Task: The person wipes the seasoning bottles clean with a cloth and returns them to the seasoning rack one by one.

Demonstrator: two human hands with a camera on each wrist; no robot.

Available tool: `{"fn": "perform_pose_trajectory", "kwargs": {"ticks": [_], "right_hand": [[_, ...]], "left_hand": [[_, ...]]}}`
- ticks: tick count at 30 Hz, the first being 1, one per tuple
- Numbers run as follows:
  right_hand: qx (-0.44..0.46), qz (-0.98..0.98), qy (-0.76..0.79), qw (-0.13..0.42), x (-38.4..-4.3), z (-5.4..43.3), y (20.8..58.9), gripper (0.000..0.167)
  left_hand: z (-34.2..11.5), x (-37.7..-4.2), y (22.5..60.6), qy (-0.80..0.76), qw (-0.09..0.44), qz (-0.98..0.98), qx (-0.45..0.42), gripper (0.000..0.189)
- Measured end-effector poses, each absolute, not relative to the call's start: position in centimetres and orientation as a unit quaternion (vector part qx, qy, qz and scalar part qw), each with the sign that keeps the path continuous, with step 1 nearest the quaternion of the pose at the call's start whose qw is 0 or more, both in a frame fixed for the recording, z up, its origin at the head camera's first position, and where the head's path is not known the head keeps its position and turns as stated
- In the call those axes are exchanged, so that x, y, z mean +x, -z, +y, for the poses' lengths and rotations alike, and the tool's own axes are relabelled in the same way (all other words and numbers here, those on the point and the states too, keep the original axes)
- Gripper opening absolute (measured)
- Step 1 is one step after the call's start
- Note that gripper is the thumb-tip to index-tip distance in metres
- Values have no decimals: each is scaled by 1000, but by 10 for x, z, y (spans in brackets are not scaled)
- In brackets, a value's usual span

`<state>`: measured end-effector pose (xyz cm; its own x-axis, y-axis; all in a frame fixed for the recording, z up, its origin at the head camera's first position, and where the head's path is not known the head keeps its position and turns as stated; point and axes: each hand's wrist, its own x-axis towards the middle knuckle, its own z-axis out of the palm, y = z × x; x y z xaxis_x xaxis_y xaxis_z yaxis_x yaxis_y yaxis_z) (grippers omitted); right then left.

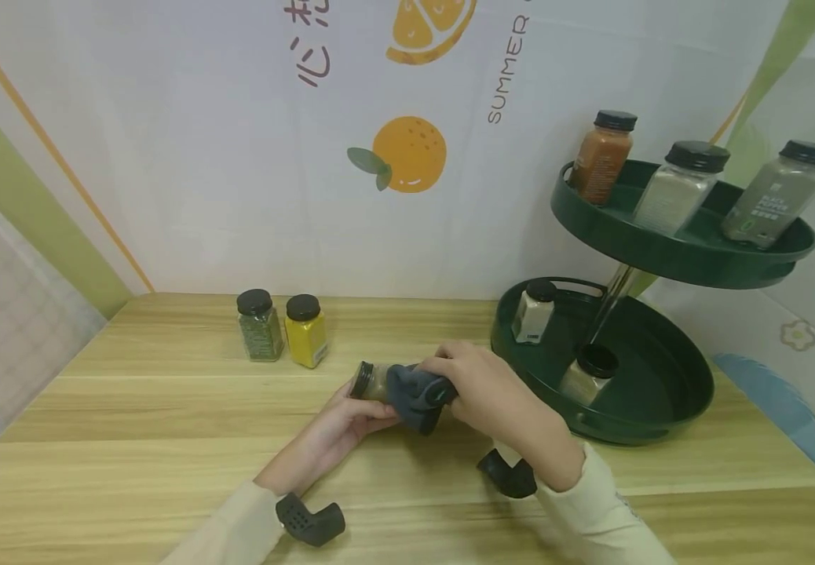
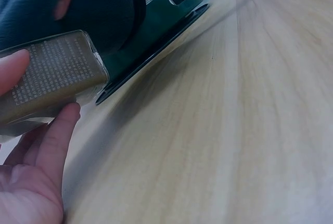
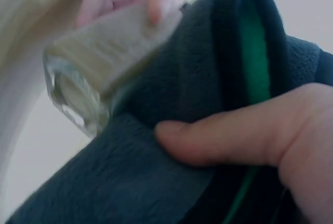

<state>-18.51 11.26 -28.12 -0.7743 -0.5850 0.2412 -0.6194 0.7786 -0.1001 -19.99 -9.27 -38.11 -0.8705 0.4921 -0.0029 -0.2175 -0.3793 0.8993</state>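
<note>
My left hand [image 1: 340, 428] holds a square glass spice jar [image 1: 377, 384] tipped on its side, its black lid pointing left. Brownish powder and a printed label show through the jar [image 2: 57, 73] in the left wrist view. In my right hand [image 1: 478, 384] is a bunched dark grey cloth [image 1: 414, 396] with black edging and a green strip. The cloth covers the base end of the jar in the head view. Thumb on top, the right hand pinches the cloth [image 3: 182, 78] close beside the jar in the right wrist view.
A green-flake jar [image 1: 261, 329] and a yellow jar [image 1: 305, 333] stand at the back of the wooden table [image 1: 132, 408]. To the right rises a two-tier dark green rack [image 1: 662, 428], with several spice jars on its upper tray [image 1: 690, 255] and two below.
</note>
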Motion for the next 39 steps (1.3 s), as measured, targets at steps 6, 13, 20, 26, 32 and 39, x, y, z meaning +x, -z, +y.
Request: {"fn": "perform_pose_trajectory", "kwargs": {"ticks": [6,13,20,26,32,39], "right_hand": [[317,-944,-34,82,-187,122,279,41],[303,-952,-11,51,-187,131,274,36],[304,-947,-31,102,-184,127,271,43],[372,-914,-95,135,-181,105,281,65],[357,-925,-78,105,-180,104,283,60],[329,-940,-41,81,-182,119,276,45]], "left_hand": [[-92,-198,381,-811,215,530,124,43],[-91,-197,380,-800,211,550,116,51],[-93,-198,381,-808,203,539,122,46],[-93,-198,381,-801,212,546,123,44],[-92,-198,379,-804,214,542,120,43],[-90,-198,379,-812,217,526,132,42]]}}
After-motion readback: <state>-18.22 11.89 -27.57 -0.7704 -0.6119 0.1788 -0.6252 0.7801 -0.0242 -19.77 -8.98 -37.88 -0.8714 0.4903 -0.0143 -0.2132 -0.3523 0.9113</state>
